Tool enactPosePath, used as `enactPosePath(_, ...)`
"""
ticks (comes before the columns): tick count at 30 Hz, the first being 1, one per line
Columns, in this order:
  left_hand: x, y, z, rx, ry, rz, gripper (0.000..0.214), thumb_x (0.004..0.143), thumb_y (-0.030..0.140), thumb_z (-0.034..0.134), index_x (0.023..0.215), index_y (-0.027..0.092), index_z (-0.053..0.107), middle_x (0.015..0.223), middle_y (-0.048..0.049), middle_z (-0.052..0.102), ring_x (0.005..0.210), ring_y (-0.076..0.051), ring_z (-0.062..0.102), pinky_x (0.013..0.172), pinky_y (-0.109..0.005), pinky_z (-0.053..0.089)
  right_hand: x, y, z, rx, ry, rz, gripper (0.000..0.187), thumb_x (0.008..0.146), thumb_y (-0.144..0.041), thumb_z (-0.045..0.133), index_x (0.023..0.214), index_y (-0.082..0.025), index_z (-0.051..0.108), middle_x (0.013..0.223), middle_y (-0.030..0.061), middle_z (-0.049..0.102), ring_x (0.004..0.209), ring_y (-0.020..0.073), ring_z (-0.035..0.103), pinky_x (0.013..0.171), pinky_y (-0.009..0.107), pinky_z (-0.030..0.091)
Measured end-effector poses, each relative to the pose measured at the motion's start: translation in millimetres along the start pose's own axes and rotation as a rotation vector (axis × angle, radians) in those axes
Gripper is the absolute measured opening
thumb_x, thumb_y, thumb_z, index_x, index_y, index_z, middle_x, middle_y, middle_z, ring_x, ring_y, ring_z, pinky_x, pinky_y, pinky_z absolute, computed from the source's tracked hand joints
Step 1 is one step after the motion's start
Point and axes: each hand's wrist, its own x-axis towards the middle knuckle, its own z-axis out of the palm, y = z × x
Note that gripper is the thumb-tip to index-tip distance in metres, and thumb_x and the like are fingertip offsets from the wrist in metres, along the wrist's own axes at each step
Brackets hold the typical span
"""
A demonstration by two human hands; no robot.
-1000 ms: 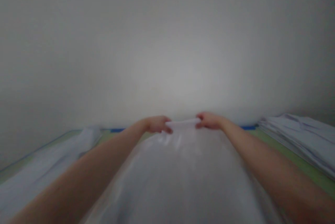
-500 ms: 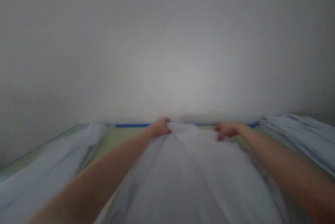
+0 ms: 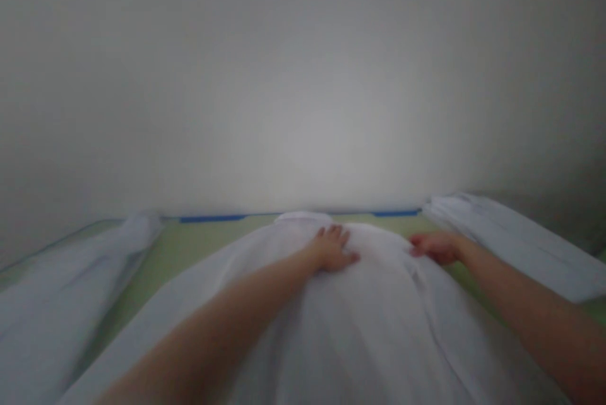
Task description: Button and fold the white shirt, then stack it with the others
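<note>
A white shirt (image 3: 360,323) lies spread out in front of me, its collar (image 3: 303,217) at the far end by the wall. My left hand (image 3: 334,248) rests flat on the cloth just below the collar, fingers spread. At the shirt's right shoulder, my right hand (image 3: 438,247) pinches the edge of the fabric between thumb and fingers. A seam or fold runs from there down the right side. The near part of the shirt passes out of view at the bottom, and blur hides fine detail.
Under the shirt is a green tabletop (image 3: 177,247) with blue strips (image 3: 213,219) along its far edge. A white garment (image 3: 71,291) lies on the left, and folded white garments (image 3: 516,241) lie on the right. A pale wall (image 3: 303,89) rises directly behind.
My left hand has let go of the far edge and moved right, now flat on the cloth. The shirt has spread wider, its collar showing. My right hand stays at the right shoulder edge.
</note>
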Motion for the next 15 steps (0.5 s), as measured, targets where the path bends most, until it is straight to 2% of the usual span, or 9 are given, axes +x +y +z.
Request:
enactPosePath(4,7,-7,-4.0,-0.001,-0.027,-0.001,0.101,0.072,0.083,0.022,0.146,0.015,0.021,0.153,-0.0151,0.014,0.141,-0.031,0.009,0.112,-0.048,0.009,-34,30,-5,-0.07,-0.11,0.09,0.046,0.053,-0.026,0.075,0.097,-0.014,0.065,0.104,0.013,0.068,0.097,0.0278,0.065,0.082,0.04,0.054)
enactPosePath(7,15,-11,-6.0,-0.006,-0.046,-0.01,0.105,0.068,0.085,0.026,0.147,0.015,0.02,0.153,-0.0147,0.014,0.141,-0.031,0.009,0.112,-0.045,0.01,-60,37,-17,-0.125,-0.068,0.148,0.041,0.052,-0.025,0.074,0.091,-0.014,0.066,0.101,0.0124,0.069,0.097,0.0276,0.065,0.083,0.037,0.054)
enactPosePath(9,19,-14,-6.6,-0.005,-0.05,-0.01,0.106,0.067,0.085,0.028,0.147,0.016,0.02,0.153,-0.0138,0.013,0.141,-0.03,0.01,0.112,-0.044,0.01,-77,32,-29,-0.123,0.051,0.114,0.036,0.058,-0.029,0.072,0.09,-0.015,0.065,0.1,0.0117,0.069,0.098,0.0261,0.065,0.085,0.035,0.053)
enactPosePath(12,26,-21,-7.3,-0.004,-0.044,0.0,0.107,0.067,0.086,0.029,0.147,0.014,0.021,0.153,-0.0141,0.014,0.14,-0.03,0.011,0.112,-0.041,0.01,-99,13,-49,-0.062,0.327,-0.078,0.035,0.069,-0.034,0.066,0.1,-0.019,0.061,0.107,0.0103,0.066,0.099,0.0224,0.064,0.088,0.033,0.052)
enactPosePath(14,30,-26,-7.7,-0.006,-0.044,0.0,0.108,0.066,0.085,0.03,0.146,0.013,0.021,0.153,-0.0143,0.015,0.14,-0.029,0.012,0.113,-0.039,0.01,-109,1,-58,-0.049,0.507,-0.167,0.032,0.073,-0.037,0.063,0.1,-0.021,0.06,0.107,0.0106,0.065,0.094,0.0211,0.065,0.084,0.032,0.052)
enactPosePath(15,33,-29,-7.8,-0.008,-0.045,-0.006,0.109,0.066,0.085,0.03,0.146,0.013,0.021,0.153,-0.0141,0.015,0.14,-0.029,0.013,0.113,-0.038,0.01,-114,-2,-61,-0.065,0.561,-0.166,0.03,0.073,-0.038,0.063,0.098,-0.022,0.061,0.105,0.0113,0.066,0.091,0.0212,0.066,0.082,0.032,0.053)
